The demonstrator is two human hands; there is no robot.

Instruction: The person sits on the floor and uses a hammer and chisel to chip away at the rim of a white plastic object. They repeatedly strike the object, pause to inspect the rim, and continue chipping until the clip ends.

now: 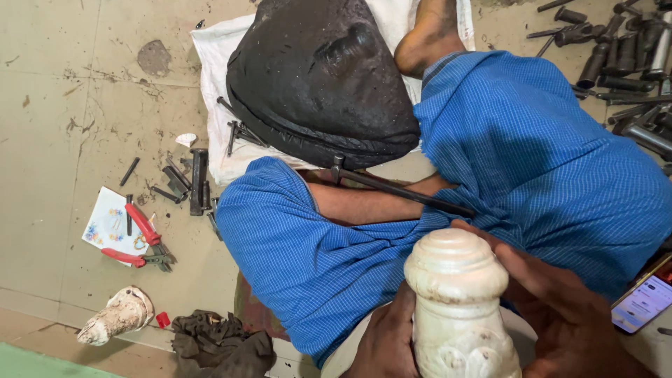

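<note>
A pale carved stone piece with a domed, ringed top stands upright at the bottom of the head view. My left hand grips its left side and my right hand wraps its right side. My legs in blue checked cloth are folded under it. A long dark metal rod lies across my leg just beyond the piece. A big black cushion-like lump rests on a white sack ahead.
Red-handled pliers lie on a printed card at left, with dark chisels nearby. A small stone carving and dark rag sit lower left. Many metal tools fill the upper right. A phone lies at right.
</note>
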